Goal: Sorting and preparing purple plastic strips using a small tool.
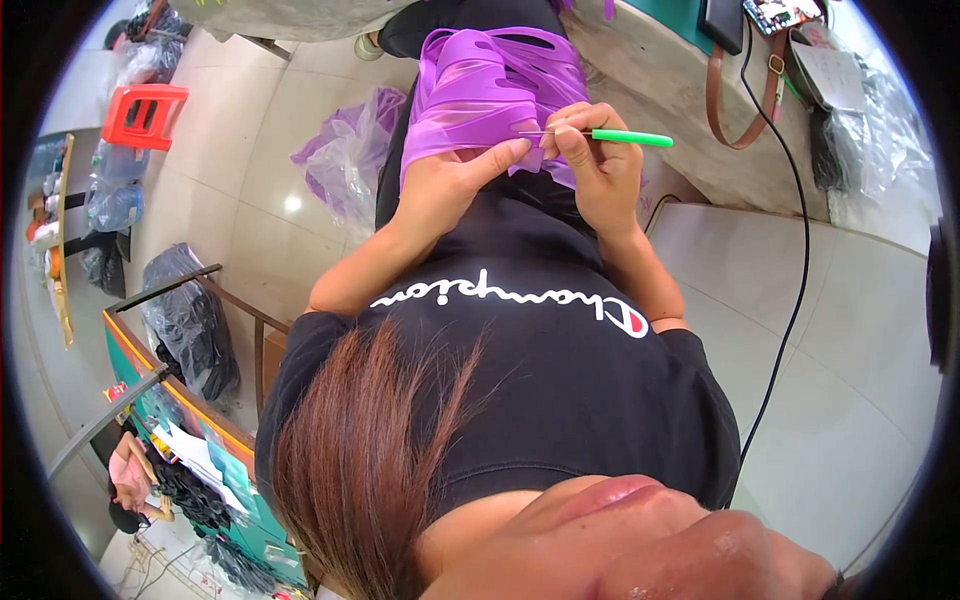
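Glossy purple fabric (475, 95) with several strap-like folds lies bunched across my lap. My left hand (445, 185) is closed on its near edge, the thumb pressing on top and the fingers partly hidden under it. Between the fingers of my right hand (605, 175) is a seam ripper-like tool (632, 138) with a bright green handle and a thin metal shaft. Its shaft points left over the purple fabric, close to my left thumb. Whether the tip has gone into the fabric is too small to tell.
Crumpled clear and purple plastic (350, 155) lies on the tiled floor to the left. Farther left stands a red plastic stool (143, 115). A black cable (803, 240) hangs at the right, near a brown strap (716, 100). Another person (130, 475) sits by a green-topped table.
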Demonstrator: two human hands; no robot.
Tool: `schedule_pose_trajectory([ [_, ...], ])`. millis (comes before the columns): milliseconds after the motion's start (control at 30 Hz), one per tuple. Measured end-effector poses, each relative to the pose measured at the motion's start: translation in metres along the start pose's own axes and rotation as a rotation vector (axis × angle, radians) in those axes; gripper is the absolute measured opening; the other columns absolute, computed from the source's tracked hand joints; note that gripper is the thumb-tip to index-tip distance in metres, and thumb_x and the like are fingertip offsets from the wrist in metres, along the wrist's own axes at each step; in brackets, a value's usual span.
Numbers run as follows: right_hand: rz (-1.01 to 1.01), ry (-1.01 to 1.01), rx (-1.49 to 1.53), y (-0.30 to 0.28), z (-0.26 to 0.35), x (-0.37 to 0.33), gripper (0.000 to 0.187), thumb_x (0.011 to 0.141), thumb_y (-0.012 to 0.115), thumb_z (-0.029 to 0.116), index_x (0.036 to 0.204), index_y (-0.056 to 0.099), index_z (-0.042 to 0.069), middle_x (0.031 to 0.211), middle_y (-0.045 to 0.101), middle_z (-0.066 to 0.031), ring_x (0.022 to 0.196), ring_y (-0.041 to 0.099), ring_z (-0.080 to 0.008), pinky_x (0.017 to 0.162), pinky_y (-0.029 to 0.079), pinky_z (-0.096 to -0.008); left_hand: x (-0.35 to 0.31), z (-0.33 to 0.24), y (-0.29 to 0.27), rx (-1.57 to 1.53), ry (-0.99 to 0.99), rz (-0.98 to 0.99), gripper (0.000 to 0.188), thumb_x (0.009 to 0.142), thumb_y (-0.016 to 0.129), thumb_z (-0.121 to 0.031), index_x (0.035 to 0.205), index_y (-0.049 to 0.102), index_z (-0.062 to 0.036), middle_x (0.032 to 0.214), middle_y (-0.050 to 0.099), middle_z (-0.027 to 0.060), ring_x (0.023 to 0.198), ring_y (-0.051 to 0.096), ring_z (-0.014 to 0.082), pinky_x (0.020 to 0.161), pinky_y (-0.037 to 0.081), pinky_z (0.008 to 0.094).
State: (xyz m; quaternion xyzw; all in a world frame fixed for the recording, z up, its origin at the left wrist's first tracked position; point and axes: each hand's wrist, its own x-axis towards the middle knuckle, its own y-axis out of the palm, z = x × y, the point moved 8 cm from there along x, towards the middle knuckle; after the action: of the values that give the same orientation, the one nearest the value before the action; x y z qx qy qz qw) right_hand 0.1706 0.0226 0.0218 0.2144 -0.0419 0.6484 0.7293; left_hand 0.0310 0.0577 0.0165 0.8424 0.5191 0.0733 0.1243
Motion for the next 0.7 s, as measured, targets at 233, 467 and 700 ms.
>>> schedule_pose_trajectory([
  [233,-0.113,-0.466,-0.766,0.001,0.04,0.003,0.006,0.085,0.062,0.002,0.085,0.059,-0.002,0.083,0.061,-0.008,0.075,0.057,-0.0116,0.067,0.045,-0.0236,-0.001,-0.003,0.0,0.117,0.027,-0.024,0.029,0.081,0.07,-0.008,0.107,0.06,-0.0019,0.098,0.063,0.0045,0.088,0.059,0.0115,0.078,0.047,0.0255],
  [467,-0.014,0.03,-0.105,-0.018,0.011,0.012,0.009,0.091,0.057,0.006,0.088,0.056,-0.003,0.085,0.06,-0.0091,0.076,0.058,-0.0137,0.07,0.048,-0.0243,-0.001,0.002,-0.001,-0.001,-0.081,0.008,0.028,0.081,0.07,-0.008,0.107,0.061,-0.0011,0.1,0.063,0.0049,0.091,0.06,0.0131,0.082,0.047,0.0266],
  [700,0.007,-0.001,-0.124,-0.009,0.014,0.005,0.012,0.092,0.056,0.008,0.091,0.054,-0.003,0.087,0.06,-0.0116,0.076,0.059,-0.0147,0.071,0.049,-0.0263,0.001,0.001,0.001,0.018,-0.015,0.006,0.028,0.079,0.07,-0.001,0.105,0.061,0.0,0.096,0.065,0.0063,0.086,0.062,0.0146,0.077,0.05,0.0261],
])
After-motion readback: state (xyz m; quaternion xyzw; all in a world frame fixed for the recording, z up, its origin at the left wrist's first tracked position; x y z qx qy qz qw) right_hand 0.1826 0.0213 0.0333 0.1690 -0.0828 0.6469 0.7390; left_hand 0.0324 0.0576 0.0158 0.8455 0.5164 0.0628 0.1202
